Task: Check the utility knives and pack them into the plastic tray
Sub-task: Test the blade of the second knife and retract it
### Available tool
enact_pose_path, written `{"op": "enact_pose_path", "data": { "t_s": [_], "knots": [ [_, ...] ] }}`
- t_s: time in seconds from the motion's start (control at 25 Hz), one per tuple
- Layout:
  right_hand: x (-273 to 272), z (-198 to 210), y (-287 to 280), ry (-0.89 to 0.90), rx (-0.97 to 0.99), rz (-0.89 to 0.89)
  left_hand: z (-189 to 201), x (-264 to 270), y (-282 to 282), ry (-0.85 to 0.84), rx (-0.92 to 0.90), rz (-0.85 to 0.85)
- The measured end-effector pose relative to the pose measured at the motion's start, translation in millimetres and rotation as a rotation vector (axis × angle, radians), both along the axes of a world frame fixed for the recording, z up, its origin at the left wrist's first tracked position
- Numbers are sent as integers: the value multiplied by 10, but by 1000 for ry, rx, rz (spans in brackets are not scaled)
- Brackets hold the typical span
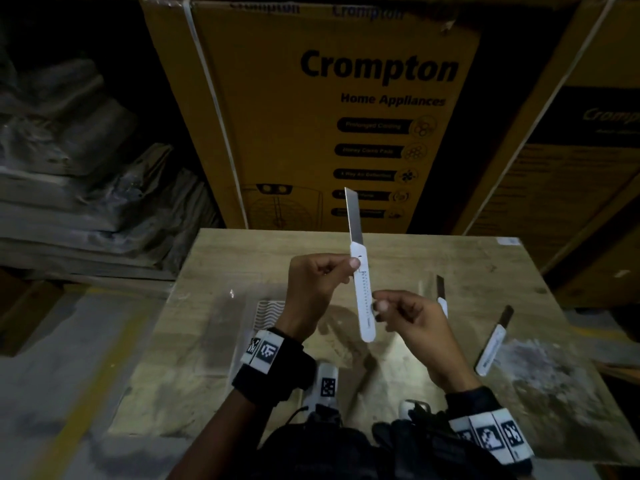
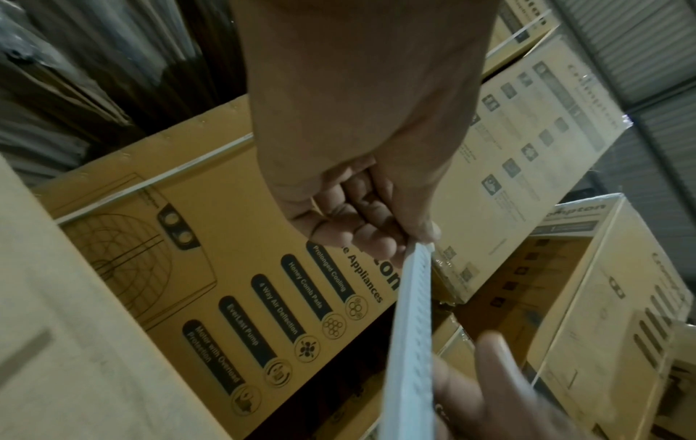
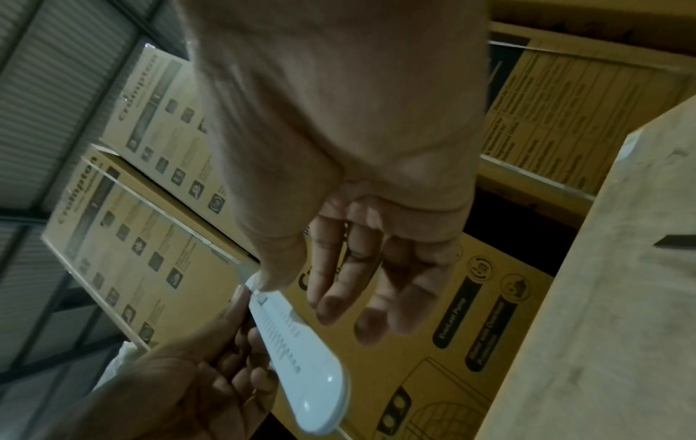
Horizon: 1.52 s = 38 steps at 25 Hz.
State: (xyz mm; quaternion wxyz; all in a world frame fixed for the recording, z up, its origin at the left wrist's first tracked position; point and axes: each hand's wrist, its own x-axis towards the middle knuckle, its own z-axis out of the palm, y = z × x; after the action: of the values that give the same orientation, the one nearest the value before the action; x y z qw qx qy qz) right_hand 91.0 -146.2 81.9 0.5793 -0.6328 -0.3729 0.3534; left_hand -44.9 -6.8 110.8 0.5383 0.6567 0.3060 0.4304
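Overhead, from the head view, both hands hold one white knife (image 1: 363, 296) up above the table (image 1: 485, 271), between them. The left hand (image 1: 313, 292) pinches the knife's upper body, thumb near the slider, other fingers curled. The right hand (image 1: 412, 327) pinches its lower body between thumb and forefinger. The knife stands almost upright, butt end near, its long silver blade (image 1: 354, 216) fully out and pointing far, toward a Crompton box (image 1: 346, 109). Two more knives lie on the table to the right, blades out: one (image 1: 442, 296) just beyond the right hand, partly hidden by it, the other (image 1: 493, 344) further right and apart from it. That makes three knives in all. A clear tray (image 1: 266, 310) lies on the table under the left wrist, faint and hard to make out.

Next, in the left wrist view, the left hand (image 2: 357, 178) grips the knife's top end with curled fingers and thumb. The knife (image 2: 412, 342) shows edge-on, white and ribbed, running down to the right hand (image 2: 501, 396) at the lower edge.

Lastly, in the right wrist view, the right hand (image 3: 339, 163) has its thumb on the knife's (image 3: 297, 348) slider end; its other fingers hang fairly straight, clear of the knife. The left hand (image 3: 196, 384) grips the body from the left. The rounded white butt is nearest the camera, and a notched track runs along the body.
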Motion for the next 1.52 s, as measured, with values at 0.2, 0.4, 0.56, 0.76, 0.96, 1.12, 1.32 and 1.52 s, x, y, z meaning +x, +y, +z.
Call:
{"op": "enact_pose_path", "data": {
  "t_s": [0.2, 0.4, 0.56, 0.76, 0.96, 1.12, 1.32, 1.52],
  "knots": [
    [-53, 179, 181, 47, 92, -59, 149, 141, -76, -69, 24, -92],
    [16, 315, 258, 96, 149, 42, 254, 299, -98, -127, -27, -90],
    [107, 398, 340, 76, 184, 92, 271, 347, -63, -123, -2, -57],
    [207, 521, 440, 46, 184, 55, 343, 461, -38, -132, 65, -21],
    [206, 559, 488, 48, 168, 2, 284, 539, -9, -117, 109, 19],
    [155, 532, 468, 105, 166, -74, 265, 549, 1, -92, 86, -19],
    [95, 473, 471, 177, 173, -99, 242, 516, 9, -112, 50, -61],
    [76, 504, 477, 222, 178, -4, 264, 438, 35, -122, 59, -47]
  ]
}}
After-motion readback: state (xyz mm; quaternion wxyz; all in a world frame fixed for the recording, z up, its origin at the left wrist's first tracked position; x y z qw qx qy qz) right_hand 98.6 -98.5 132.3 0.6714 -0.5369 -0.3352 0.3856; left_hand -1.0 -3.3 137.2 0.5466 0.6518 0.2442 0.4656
